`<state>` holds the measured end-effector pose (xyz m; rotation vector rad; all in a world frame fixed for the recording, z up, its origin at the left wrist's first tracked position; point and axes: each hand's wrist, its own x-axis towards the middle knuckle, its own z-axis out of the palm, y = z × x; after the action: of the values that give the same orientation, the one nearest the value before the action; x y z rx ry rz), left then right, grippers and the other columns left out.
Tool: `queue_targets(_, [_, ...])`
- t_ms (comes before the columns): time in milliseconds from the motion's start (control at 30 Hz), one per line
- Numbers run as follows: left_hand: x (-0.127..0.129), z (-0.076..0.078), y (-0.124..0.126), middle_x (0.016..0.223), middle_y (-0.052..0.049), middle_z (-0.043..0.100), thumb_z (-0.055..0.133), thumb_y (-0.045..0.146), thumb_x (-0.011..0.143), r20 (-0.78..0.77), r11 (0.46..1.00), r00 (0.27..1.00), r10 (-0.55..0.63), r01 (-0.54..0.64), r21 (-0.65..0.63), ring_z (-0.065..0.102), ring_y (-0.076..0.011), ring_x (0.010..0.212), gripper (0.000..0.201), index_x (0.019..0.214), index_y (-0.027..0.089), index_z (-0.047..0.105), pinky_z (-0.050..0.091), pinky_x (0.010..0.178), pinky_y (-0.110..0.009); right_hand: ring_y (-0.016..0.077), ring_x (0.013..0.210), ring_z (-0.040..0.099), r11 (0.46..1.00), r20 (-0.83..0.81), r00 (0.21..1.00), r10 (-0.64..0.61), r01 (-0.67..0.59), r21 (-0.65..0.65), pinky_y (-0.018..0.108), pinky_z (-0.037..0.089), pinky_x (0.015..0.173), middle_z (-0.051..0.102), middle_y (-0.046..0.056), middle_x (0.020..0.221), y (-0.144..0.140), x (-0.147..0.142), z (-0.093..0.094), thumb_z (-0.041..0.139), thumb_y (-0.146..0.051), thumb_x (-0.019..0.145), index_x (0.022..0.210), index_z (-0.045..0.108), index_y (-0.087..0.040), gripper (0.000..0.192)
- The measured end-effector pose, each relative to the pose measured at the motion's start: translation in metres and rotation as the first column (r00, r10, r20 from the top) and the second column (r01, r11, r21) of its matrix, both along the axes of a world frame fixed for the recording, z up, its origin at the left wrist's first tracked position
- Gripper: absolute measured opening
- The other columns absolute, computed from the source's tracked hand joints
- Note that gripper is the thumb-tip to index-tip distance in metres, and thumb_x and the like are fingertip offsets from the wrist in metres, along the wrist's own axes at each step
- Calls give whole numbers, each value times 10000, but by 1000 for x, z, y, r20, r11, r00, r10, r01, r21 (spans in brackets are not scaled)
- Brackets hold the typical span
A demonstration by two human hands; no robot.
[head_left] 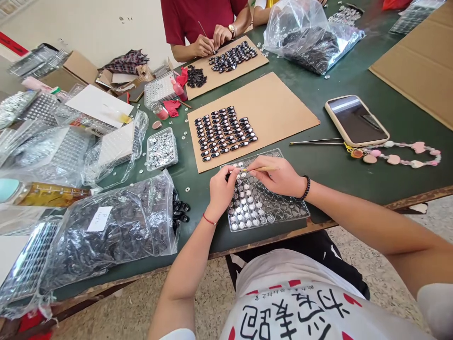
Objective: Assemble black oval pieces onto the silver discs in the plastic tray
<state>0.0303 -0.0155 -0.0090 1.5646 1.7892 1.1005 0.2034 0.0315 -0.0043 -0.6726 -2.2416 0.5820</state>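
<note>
My left hand point(222, 189) is closed in a pinch above a clear plastic tray point(283, 208). A dark bit shows at its fingers, too small to name. My right hand point(279, 177) grips a thin wooden stick point(266, 168), its yellowish tip close to the left fingertips. Round silvery-white discs point(251, 206) fill many of the tray's round cells on the left side. Just beyond the tray lies a cardboard sheet point(283, 108), bearing rows of small black pieces with white ovals point(221, 134).
A phone point(357, 123) with a beaded strap lies right, beside metal tweezers point(314, 141). A box of small discs point(162, 150) and a bag of black pieces point(123, 236) are left. Across the table a co-worker's hands point(212, 42) work over another cardboard sheet point(198, 94).
</note>
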Motion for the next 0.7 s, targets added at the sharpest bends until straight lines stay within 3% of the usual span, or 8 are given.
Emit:
queue_targets(167, [0, -1, 3, 640, 15, 497, 514, 407, 752, 250, 992, 968, 27, 6, -128, 440, -91, 547, 229, 740, 185, 567, 392, 484, -171, 133, 695, 528, 999, -39, 999, -32, 32, -3, 241, 381, 629, 600, 40, 788, 2, 1, 2, 421, -262, 857, 865, 580, -170, 184])
queue_targets(467, [-2, 1, 1, 645, 12, 503, 504, 402, 762, 165, 996, 986, 28, -14, -87, 449, -90, 586, 231, 737, 181, 567, 399, 518, -160, 97, 536, 471, 987, -68, 988, -139, 133, -89, 224, 334, 538, 610, 22, 714, 5, 0, -1, 449, -312, 838, 789, 601, -157, 222])
queue_targets(600, [-6, 2, 2, 662, 2, 522, 538, 405, 738, 238, 991, 966, 103, -81, -103, 462, -92, 578, 238, 750, 176, 603, 411, 503, -165, 90, 492, 446, 977, -90, 980, -178, 166, -132, 226, 323, 516, 591, 21, 652, 4, 2, 4, 448, -317, 839, 759, 597, -147, 240])
queue_targets(700, [-4, 4, 2, 673, -7, 530, 565, 405, 717, 335, 988, 936, 107, -62, -141, 455, -86, 548, 263, 843, 189, 645, 412, 455, -162, 82, 468, 440, 954, -169, 964, -204, 157, -254, 224, 330, 484, 597, 27, 665, 4, 2, 6, 462, -373, 836, 779, 598, -142, 275])
